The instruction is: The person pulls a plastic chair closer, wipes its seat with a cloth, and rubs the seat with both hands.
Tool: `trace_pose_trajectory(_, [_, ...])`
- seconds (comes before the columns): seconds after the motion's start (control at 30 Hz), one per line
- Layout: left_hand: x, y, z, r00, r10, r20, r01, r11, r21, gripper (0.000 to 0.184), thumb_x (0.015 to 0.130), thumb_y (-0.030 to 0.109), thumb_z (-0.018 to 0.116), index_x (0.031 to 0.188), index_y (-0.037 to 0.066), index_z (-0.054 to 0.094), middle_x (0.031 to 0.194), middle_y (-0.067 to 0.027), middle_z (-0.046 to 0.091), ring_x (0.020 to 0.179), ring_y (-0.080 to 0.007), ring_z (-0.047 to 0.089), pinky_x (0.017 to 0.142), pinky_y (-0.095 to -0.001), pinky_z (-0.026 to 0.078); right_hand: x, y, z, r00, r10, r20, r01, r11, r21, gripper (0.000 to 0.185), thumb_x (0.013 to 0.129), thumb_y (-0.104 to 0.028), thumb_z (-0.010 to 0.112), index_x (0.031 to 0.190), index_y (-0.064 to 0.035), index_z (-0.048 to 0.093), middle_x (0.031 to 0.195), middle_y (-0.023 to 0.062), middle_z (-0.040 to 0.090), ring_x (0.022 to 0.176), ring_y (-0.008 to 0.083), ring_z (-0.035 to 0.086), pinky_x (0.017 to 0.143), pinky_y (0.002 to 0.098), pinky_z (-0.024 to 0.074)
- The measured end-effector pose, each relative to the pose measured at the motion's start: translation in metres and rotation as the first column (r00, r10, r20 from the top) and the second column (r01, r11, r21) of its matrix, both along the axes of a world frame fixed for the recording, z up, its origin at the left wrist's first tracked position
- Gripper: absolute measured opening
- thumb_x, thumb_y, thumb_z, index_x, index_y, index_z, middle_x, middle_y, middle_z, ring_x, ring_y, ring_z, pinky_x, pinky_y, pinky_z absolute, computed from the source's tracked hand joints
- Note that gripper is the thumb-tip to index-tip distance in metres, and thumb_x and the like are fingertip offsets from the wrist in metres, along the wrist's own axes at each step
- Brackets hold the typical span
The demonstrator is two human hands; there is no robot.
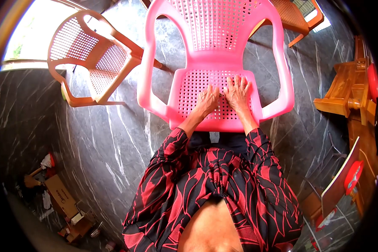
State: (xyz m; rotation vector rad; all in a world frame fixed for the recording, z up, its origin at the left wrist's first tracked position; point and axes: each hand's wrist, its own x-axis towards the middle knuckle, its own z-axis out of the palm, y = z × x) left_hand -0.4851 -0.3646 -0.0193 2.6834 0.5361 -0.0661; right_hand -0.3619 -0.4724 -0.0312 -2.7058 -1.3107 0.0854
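Note:
A pink plastic armchair point(216, 122) with a perforated seat and back stands directly in front of me, facing me. My left hand point(208, 99) lies on the middle of its seat, palm down, with the fingers stretched forward. Just to the right, my right hand point(237, 91) rests flat on the seat too, its fingers spread a little. The hands are close together, and neither grips anything. Both forearms reach in over the seat's front edge.
A brown plastic armchair point(77, 52) stands at left, another brown chair point(292, 17) at upper right. Wooden furniture point(344, 90) lines the right side. A cardboard box point(62, 195) and assorted items lie at lower left. The floor point(109, 143) is grey and marble-patterned.

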Motion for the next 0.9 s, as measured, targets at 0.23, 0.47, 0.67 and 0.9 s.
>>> trace_pose_trajectory(0.23, [-0.031, -0.010, 0.011, 0.993, -0.069, 0.092, 0.065, 0.997, 0.038, 0.025, 0.089, 0.022, 0.054, 0.107, 0.006, 0.058, 0.097, -0.0187, 0.060, 0.080, -0.0308, 0.062, 0.060, -0.0429, 0.048, -0.001, 0.000, 0.001, 1.000, -0.006, 0.005, 0.006, 1.000, 0.005, 0.053, 0.092, -0.037, 0.048, 0.138, -0.0105, 0.049, 0.143, 0.0227, 0.041, 0.134, 0.0508, 0.030, 0.108, 0.0710, 0.0136])
trace_pose_trajectory(0.47, [-0.028, -0.012, 0.026, 0.985, -0.136, 0.104, 0.127, 0.988, 0.087, 0.020, 0.083, 0.018, 0.057, 0.097, 0.004, 0.058, 0.079, -0.0121, 0.058, 0.082, -0.0282, 0.059, 0.057, -0.0359, 0.049, -0.001, 0.000, 0.004, 1.000, -0.011, -0.012, 0.011, 1.000, 0.013, 0.054, 0.091, -0.037, 0.048, 0.138, -0.0101, 0.049, 0.143, 0.0230, 0.041, 0.134, 0.0512, 0.030, 0.108, 0.0709, 0.0136])
trace_pose_trajectory(0.67, [-0.018, -0.011, 0.019, 0.991, -0.133, 0.000, 0.132, 0.986, 0.102, 0.022, 0.079, 0.018, 0.061, 0.095, 0.004, 0.058, 0.076, -0.0102, 0.058, 0.086, -0.0263, 0.060, 0.055, -0.0356, 0.050, -0.001, 0.001, 0.003, 1.000, -0.013, -0.013, 0.013, 1.000, -0.006, 0.053, 0.092, -0.037, 0.047, 0.138, -0.0102, 0.049, 0.144, 0.0227, 0.041, 0.134, 0.0512, 0.029, 0.108, 0.0706, 0.0133])
trace_pose_trajectory(0.9, [-0.004, -0.007, -0.001, 0.994, -0.064, 0.093, 0.051, 0.989, 0.135, 0.019, 0.080, 0.017, 0.061, 0.095, 0.006, 0.058, 0.083, -0.0146, 0.060, 0.065, -0.0256, 0.064, 0.056, -0.0368, 0.052, 0.000, 0.001, 0.004, 1.000, -0.006, 0.004, 0.006, 1.000, -0.011, 0.054, 0.092, -0.038, 0.048, 0.138, -0.0113, 0.049, 0.144, 0.0223, 0.041, 0.134, 0.0506, 0.030, 0.108, 0.0708, 0.0138])
